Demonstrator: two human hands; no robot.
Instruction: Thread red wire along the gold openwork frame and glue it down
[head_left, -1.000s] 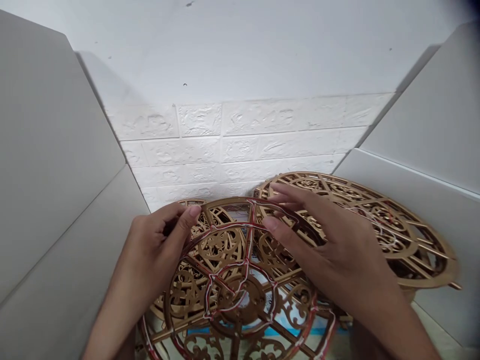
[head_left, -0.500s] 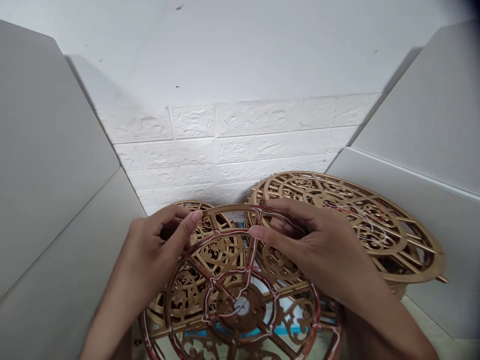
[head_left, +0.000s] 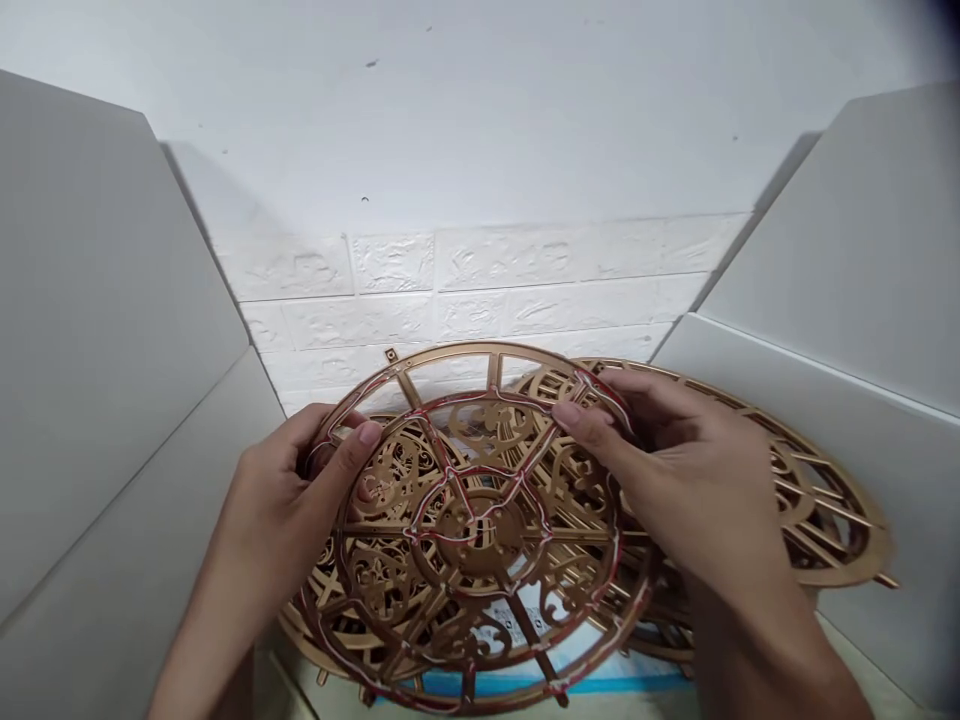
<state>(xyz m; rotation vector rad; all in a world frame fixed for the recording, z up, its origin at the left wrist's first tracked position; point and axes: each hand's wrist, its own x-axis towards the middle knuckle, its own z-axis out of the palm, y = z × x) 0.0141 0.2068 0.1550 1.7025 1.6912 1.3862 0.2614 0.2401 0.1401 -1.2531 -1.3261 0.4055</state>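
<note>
Between both hands stands a round gold openwork frame (head_left: 513, 532), tilted with its face toward me. It has a central hub, spokes, scroll ornaments and several projecting tabs. Red and white wires run along its rings and some spokes. My left hand (head_left: 289, 500) is closed on the upper left rim, its thumb in front and its fingers mostly hidden behind. On the upper right rim, my right hand (head_left: 679, 470) is closed too, the thumb pressing by a wired spoke. Through the gaps, more gold scrollwork pieces (head_left: 397, 460) show behind.
At the right lies a stack of gold oval openwork pieces (head_left: 832, 480). Under the held frame is a white and blue sheet (head_left: 592, 684) with printed codes. Grey panels (head_left: 97, 300) stand on both sides, and a white brick-pattern wall (head_left: 465, 265) closes off the back.
The round frame has been raised and turned clockwise, so its whole face now shows. My right hand has moved right and my left slightly left, leaving them farther apart.
</note>
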